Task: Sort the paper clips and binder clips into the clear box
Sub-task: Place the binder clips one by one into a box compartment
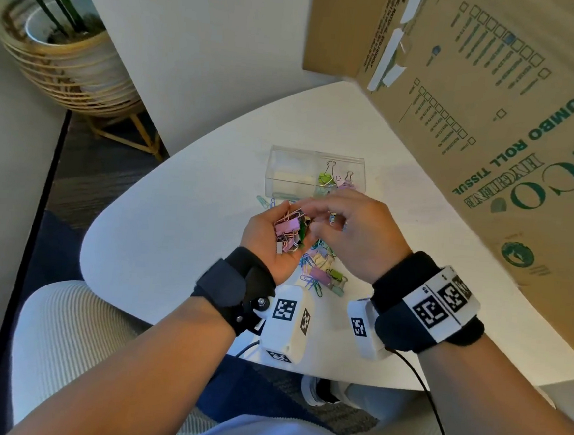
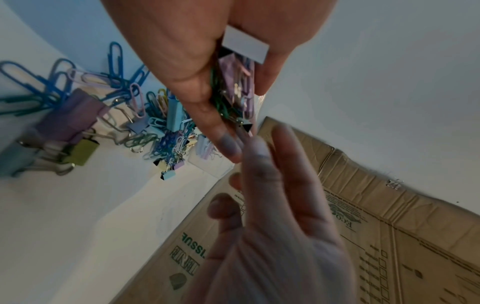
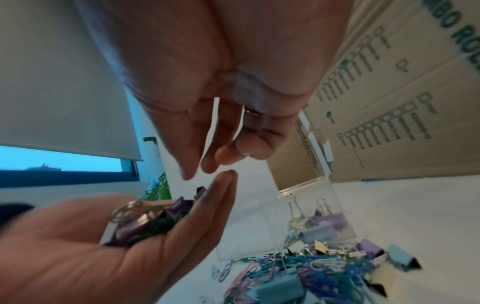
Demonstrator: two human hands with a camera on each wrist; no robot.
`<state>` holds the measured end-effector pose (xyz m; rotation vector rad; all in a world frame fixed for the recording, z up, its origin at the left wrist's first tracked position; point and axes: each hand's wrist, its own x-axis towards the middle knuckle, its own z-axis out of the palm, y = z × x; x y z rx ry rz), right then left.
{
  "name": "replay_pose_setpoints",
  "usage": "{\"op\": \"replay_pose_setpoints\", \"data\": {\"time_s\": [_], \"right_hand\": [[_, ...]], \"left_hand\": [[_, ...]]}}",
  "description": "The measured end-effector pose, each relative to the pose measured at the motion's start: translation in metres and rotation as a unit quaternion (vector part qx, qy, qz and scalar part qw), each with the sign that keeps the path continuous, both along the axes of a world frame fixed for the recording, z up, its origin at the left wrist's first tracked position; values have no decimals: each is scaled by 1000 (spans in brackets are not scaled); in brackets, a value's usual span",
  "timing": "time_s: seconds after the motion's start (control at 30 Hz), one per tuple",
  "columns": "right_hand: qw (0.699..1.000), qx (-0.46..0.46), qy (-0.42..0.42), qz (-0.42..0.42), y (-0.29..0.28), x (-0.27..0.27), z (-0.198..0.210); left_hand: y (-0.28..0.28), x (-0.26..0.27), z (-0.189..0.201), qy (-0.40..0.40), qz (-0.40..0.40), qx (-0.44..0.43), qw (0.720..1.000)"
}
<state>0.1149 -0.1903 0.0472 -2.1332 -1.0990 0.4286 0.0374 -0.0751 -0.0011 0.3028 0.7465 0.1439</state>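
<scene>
My left hand [image 1: 264,231] is palm up and cupped over the white table, carrying a handful of pastel binder clips and paper clips [image 1: 289,229] [image 2: 233,90]. My right hand [image 1: 353,229] hovers just beside it, fingertips [image 3: 207,166] close to the left fingertips, with nothing visibly pinched. The clear box [image 1: 292,169] stands just beyond both hands; a few binder clips [image 1: 329,181] lie in its right part, while the left part looks bare. A mixed pile of clips [image 1: 322,271] [image 3: 298,271] lies on the table under and behind the hands.
A big brown cardboard carton [image 1: 491,130] leans over the table's right side, close to my right wrist. A few loose paper clips [image 1: 266,202] lie left of the clear box. A plant in a wicker stand [image 1: 62,45] is on the floor far left.
</scene>
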Motion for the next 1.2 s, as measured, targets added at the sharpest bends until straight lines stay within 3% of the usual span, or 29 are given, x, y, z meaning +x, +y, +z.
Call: {"op": "replay_pose_setpoints", "data": {"time_s": [0.23, 0.5, 0.67, 0.8, 1.1, 1.2], "right_hand": [[988, -111, -108, 21, 7, 0, -7], [998, -59, -16, -3, -4, 11, 5], [979, 86, 98, -158, -8, 28, -9], [971, 53, 74, -221, 5, 49, -16], [973, 8, 59, -223, 26, 59, -9], [976, 48, 59, -206, 23, 42, -11]], "left_hand": [[-2, 1, 5, -5, -2, 10, 1000], [0, 1, 4, -16, -4, -9, 1000], [1, -1, -3, -31, 3, -31, 999], [-3, -1, -6, -27, -5, -36, 999], [-7, 0, -5, -26, -10, -22, 999], [-8, 0, -7, -22, -4, -25, 999]]}}
